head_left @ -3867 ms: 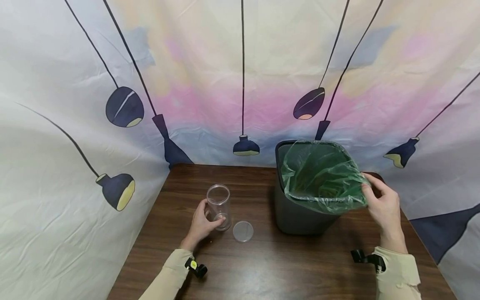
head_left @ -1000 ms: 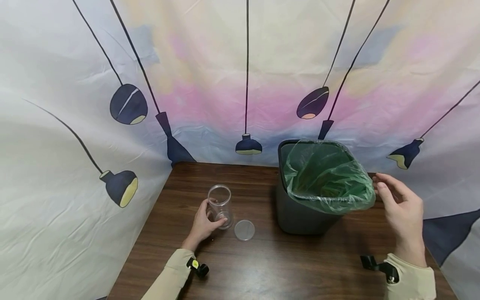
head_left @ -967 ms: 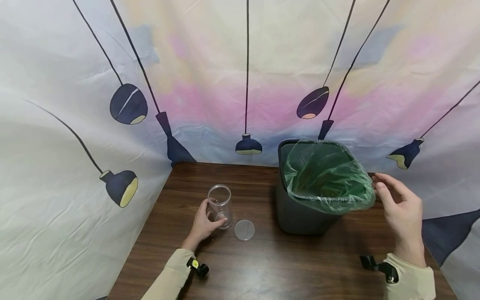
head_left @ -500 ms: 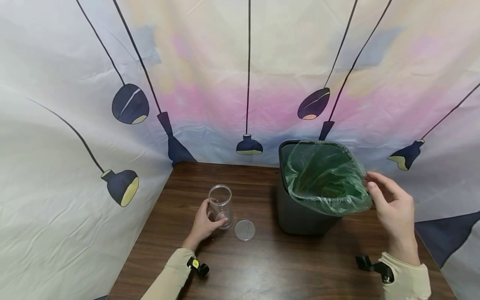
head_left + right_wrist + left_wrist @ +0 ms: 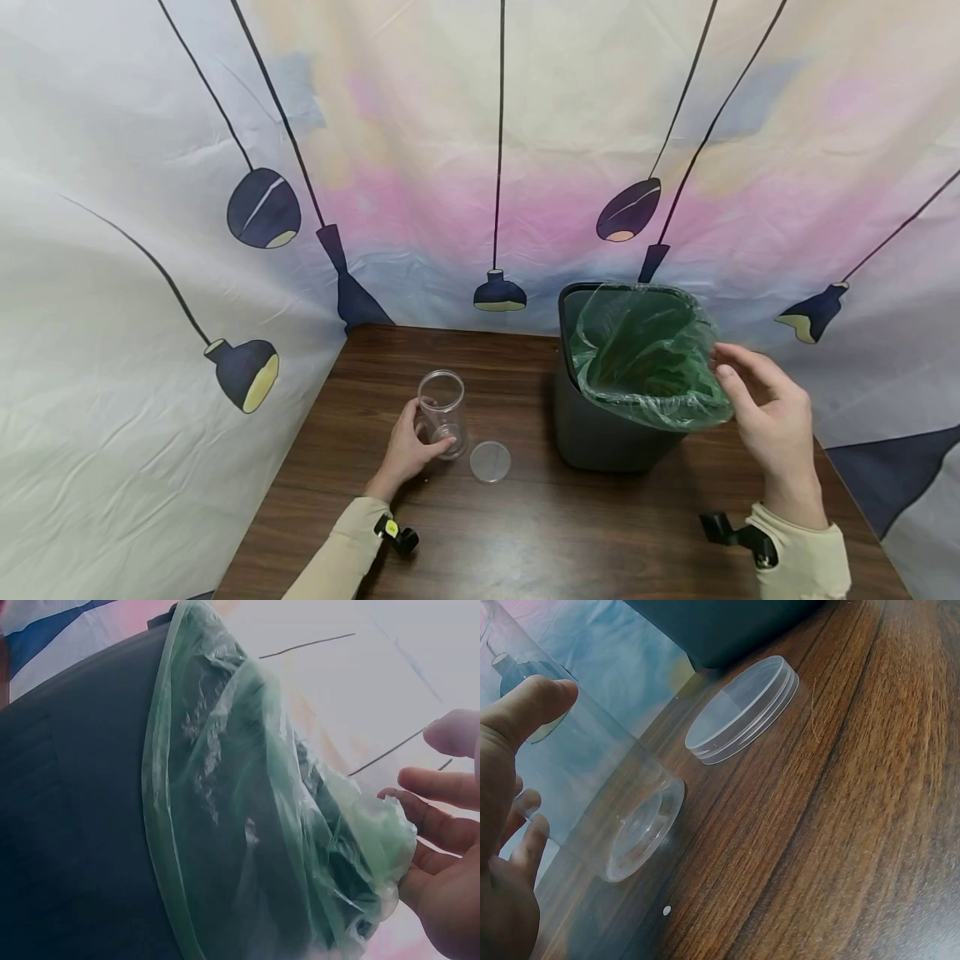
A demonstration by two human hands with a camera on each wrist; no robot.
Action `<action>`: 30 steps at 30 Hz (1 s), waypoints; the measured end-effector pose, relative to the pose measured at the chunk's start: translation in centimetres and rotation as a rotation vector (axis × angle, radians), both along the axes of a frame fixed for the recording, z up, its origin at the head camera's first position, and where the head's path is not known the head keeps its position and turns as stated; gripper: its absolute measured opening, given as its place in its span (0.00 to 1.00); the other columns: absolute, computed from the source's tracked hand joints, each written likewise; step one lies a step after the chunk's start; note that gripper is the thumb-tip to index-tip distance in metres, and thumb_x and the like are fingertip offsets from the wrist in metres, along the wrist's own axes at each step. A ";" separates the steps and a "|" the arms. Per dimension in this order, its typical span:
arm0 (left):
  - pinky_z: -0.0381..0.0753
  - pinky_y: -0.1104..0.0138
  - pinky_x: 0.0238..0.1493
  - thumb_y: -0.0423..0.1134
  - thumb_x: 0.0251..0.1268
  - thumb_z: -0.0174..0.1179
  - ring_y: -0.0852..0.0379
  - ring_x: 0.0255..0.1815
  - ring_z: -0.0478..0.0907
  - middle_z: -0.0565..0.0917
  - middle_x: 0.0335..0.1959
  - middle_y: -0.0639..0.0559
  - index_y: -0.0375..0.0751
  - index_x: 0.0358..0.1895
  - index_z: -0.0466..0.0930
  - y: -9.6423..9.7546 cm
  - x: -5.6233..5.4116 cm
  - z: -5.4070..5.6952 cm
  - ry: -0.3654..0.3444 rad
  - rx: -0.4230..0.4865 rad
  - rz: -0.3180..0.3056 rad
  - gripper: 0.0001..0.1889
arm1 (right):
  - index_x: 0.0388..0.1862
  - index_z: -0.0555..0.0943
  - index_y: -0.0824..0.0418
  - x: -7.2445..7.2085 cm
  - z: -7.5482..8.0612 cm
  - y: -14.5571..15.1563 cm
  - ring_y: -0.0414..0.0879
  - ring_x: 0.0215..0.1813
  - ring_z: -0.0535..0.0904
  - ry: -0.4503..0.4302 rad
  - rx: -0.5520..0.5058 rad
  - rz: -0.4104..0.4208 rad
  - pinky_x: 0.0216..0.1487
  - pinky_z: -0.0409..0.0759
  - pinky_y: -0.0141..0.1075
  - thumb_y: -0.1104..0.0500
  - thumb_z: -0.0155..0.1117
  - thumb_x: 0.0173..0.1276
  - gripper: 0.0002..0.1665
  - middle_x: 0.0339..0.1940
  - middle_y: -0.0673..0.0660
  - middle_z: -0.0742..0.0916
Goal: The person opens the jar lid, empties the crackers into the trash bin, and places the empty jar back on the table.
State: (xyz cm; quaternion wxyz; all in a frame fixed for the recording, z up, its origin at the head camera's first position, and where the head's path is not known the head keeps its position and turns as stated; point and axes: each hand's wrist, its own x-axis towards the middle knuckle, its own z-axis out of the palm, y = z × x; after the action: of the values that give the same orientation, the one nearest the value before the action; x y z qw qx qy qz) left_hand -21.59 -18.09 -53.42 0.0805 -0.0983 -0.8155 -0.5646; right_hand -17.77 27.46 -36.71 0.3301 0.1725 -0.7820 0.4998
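A clear plastic jar (image 5: 442, 408) stands upright and uncapped on the table. My left hand (image 5: 408, 446) holds it low down, thumb on one side and fingers on the other; the left wrist view shows the jar's wall (image 5: 592, 772) is see-through. Just right of it lies a clear round lid (image 5: 491, 462). Farther right stands a dark grey trash bin (image 5: 607, 433) lined with a green trash bag (image 5: 652, 367). My right hand (image 5: 772, 417) is at the bag's right edge. In the right wrist view its fingers (image 5: 442, 825) touch the crumpled bag edge, the thumb apart from it.
The brown wooden table (image 5: 540, 533) ends at a cloth backdrop (image 5: 420, 167) printed with hanging lamps. A tiny white speck (image 5: 667, 910) lies near the jar's base. Each wrist carries a small black camera (image 5: 405, 540).
Earlier my right hand pinched the bag's edge and shifted right. Over the last second it has moved left toward the bin, and the bag's edge has sunk inward. Left hand and jar stay put.
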 end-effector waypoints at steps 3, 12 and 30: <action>0.69 0.46 0.65 0.31 0.45 0.76 0.37 0.62 0.70 0.71 0.60 0.29 0.25 0.61 0.64 0.0 0.1 0.0 0.000 0.000 0.003 0.40 | 0.56 0.78 0.74 0.1 0.1 -0.2 0.36 0.52 0.81 0.012 0.005 -0.001 0.52 0.77 0.21 0.76 0.57 0.66 0.19 0.50 0.46 0.85; 0.68 0.46 0.67 0.32 0.46 0.76 0.38 0.64 0.69 0.71 0.61 0.30 0.26 0.62 0.64 0.0 0.1 0.1 -0.014 -0.011 0.009 0.39 | 0.55 0.79 0.74 0.5 0.5 -0.3 0.36 0.52 0.81 0.055 0.001 -0.017 0.51 0.77 0.21 0.77 0.58 0.65 0.19 0.50 0.48 0.85; 0.67 0.44 0.67 0.32 0.46 0.76 0.36 0.64 0.69 0.70 0.61 0.26 0.25 0.62 0.64 0.0 0.3 0.3 -0.016 -0.006 0.007 0.40 | 0.52 0.78 0.80 0.7 0.8 -1.0 0.36 0.49 0.82 0.145 0.007 0.019 0.46 0.77 0.19 0.81 0.58 0.60 0.19 0.49 0.51 0.85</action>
State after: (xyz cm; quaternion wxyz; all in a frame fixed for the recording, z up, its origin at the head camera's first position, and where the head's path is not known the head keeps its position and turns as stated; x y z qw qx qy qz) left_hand -21.32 -18.11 -53.16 0.0758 -0.0913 -0.8180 -0.5628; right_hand -17.09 26.46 -35.89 0.3807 0.2168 -0.7562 0.4861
